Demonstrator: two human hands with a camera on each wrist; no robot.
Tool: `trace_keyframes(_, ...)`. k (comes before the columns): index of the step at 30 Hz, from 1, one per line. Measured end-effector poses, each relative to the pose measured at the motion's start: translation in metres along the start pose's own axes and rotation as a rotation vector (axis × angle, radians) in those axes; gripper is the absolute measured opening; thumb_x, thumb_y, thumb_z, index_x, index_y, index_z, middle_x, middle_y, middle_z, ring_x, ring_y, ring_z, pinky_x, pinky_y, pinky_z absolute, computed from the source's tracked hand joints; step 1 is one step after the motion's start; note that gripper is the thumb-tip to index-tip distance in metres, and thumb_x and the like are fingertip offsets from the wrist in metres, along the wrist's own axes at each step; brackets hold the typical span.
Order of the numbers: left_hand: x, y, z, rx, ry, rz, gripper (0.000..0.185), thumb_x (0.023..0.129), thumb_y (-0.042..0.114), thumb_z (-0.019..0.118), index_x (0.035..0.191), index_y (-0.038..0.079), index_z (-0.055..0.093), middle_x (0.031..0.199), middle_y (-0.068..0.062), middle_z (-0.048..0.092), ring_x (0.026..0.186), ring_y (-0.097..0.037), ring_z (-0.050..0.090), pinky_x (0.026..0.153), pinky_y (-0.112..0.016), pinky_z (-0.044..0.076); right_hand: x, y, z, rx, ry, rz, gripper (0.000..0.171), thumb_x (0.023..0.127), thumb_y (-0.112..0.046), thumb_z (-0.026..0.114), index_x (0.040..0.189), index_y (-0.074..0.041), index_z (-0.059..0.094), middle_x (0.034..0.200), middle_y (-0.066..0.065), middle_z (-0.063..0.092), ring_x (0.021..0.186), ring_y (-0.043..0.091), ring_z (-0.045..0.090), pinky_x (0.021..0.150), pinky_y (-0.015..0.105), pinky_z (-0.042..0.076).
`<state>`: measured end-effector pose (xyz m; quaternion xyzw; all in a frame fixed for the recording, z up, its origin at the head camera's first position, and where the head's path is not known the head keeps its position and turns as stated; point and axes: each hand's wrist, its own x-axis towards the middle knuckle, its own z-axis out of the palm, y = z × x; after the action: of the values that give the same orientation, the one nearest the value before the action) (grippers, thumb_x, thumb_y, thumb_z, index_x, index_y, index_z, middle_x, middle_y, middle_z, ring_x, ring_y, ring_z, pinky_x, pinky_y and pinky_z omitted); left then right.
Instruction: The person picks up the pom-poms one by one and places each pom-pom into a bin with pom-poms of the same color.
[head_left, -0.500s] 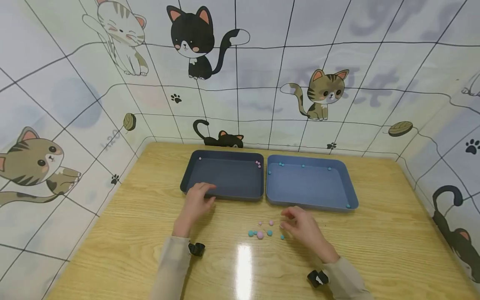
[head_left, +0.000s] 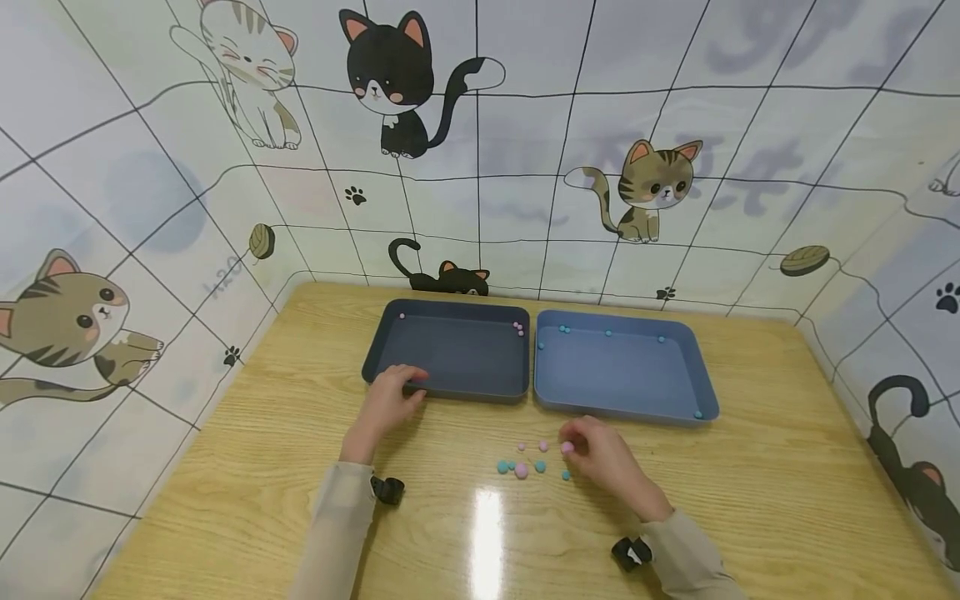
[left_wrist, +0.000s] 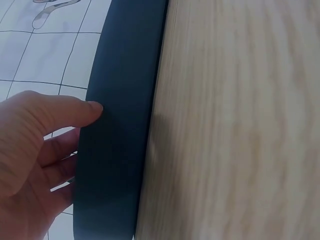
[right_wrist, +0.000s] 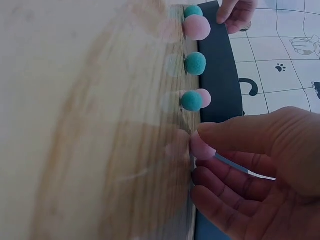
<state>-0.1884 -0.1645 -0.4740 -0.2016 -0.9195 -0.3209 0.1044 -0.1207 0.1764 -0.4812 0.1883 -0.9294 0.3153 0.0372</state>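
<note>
Seen only from the head view: wooden surface [head_left: 750,500] ringed by cat-print walls, with a dark tray [head_left: 450,354] far left and a light blue tray [head_left: 622,371] just beside it on the right, a few tiny balls along their far edges. Near the trays, a loose scatter of pink and teal pom-poms [head_left: 525,467] on the surface. Closer in from the wrist views: left hand [head_left: 386,404] resting on the dark tray's near-left rim, grip relaxed, thumb flat against the outer wall, fingers over the edge. Right hand [head_left: 603,454] just right of the scatter, grip pressed together, thumb and fingertips pinching one pink pom-pom [right_wrist: 201,146] at the surface.
</note>
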Motion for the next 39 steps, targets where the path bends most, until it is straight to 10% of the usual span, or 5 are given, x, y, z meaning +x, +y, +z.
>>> trace_keyframes(15,0.002,-0.005,-0.002,-0.045,-0.049,0.004,0.011,0.079,-0.005,0.070,0.087,0.003,0.071,0.087,-0.009,0.068,0.085,-0.027,0.065,0.077,-0.040,0.053,0.002,-0.001,-0.002,0.012,-0.042,-0.006,0.012,0.076,0.003,0.073,0.082,-0.006,0.066,0.077,0.000,0.056,0.067,0.008,0.052,0.059,0.023,0.047)
trace_keyframes(39,0.003,-0.014,-0.001,-0.093,-0.051,0.016,0.010,0.080,-0.004,0.069,0.085,0.004,0.072,0.086,-0.008,0.069,0.082,-0.025,0.065,0.074,-0.038,0.054,0.019,-0.008,-0.012,0.354,0.082,-0.055,0.012,0.082,0.002,0.069,0.093,0.001,0.068,0.088,0.006,0.065,0.080,0.023,0.063,0.071,0.030,0.056)
